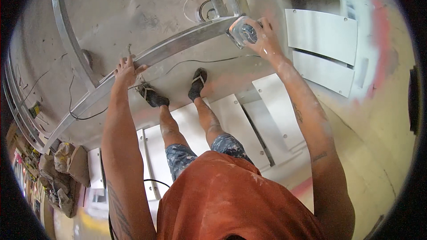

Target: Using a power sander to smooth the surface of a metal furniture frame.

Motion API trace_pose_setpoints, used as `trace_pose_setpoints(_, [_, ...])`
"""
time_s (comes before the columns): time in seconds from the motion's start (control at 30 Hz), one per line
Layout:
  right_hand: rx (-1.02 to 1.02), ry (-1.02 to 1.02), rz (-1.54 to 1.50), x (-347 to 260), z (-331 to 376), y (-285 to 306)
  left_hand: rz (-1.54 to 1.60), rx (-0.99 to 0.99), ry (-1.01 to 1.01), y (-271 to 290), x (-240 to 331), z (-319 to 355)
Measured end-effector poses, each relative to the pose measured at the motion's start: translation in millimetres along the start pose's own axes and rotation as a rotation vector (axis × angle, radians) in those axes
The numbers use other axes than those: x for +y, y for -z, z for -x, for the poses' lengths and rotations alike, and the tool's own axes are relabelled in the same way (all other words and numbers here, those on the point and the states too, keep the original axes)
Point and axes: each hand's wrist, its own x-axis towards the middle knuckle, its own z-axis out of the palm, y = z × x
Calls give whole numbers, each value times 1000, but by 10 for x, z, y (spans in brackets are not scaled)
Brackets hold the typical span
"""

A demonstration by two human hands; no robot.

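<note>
A long grey metal frame [187, 40] of square tube runs across in front of me, with side bars leading away from it. My left hand [126, 71] grips its near bar left of centre, fingers over the top and thumb out to the right. At the bar's right end my right hand [263, 40] is closed round a boxy, clear-looking container [243, 32] with an orange patch and a dark round part. The container sits against the corner of the frame. White smears show on my right hand and wrist. What the container holds is unclear.
White panels [321, 35] lean at the right, and more white panels [238, 126] lie behind my feet. A thin dark cable [209, 60] trails over the concrete floor [133, 9]. A coiled ring [206, 11] lies beyond the frame. Brown sacks [66, 169] stand at left.
</note>
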Motion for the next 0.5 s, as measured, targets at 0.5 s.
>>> trace_pose_setpoints(0.5, [-45, 4, -10, -48, -87, 58, 20, -8, 6, 49, 1, 43])
